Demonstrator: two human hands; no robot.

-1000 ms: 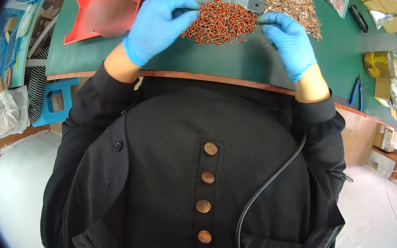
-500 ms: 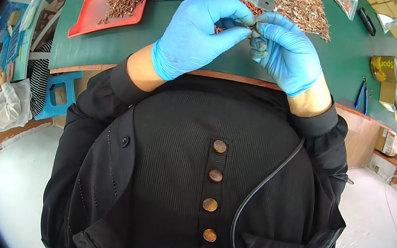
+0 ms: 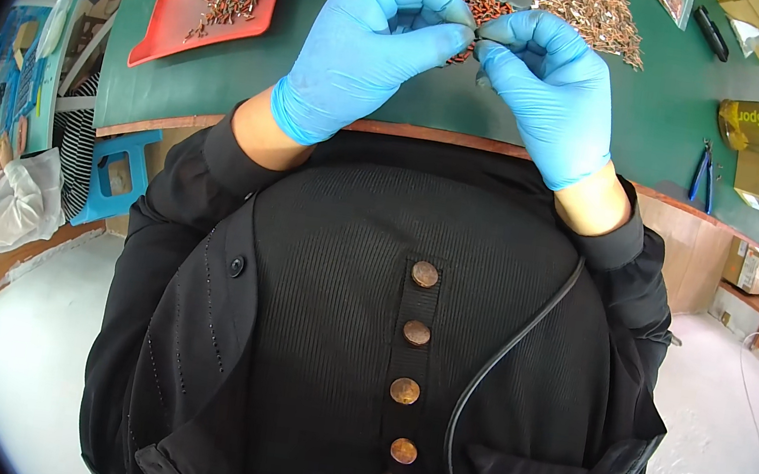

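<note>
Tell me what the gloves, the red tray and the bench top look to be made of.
Left hand and right hand gloves: thin blue nitrile or latex, judging by the snug wrinkles and soft sheen. Red tray: probably moulded plastic, with uniform glossy colour and a rounded rim. Bench top: matte green mat, likely rubber, over a wood-coloured edge.

- Both blue-gloved hands meet above the green counter (image 3: 227, 87); the left hand (image 3: 366, 48) and right hand (image 3: 552, 92) pinch a small part (image 3: 476, 31) between their fingertips.
- A heap of small reddish-brown parts (image 3: 482, 3) lies just behind the fingers.
- A red tray (image 3: 175, 4) with more parts sits to the left.
- Blue-handled pliers (image 3: 704, 174) lie at the right.
</note>
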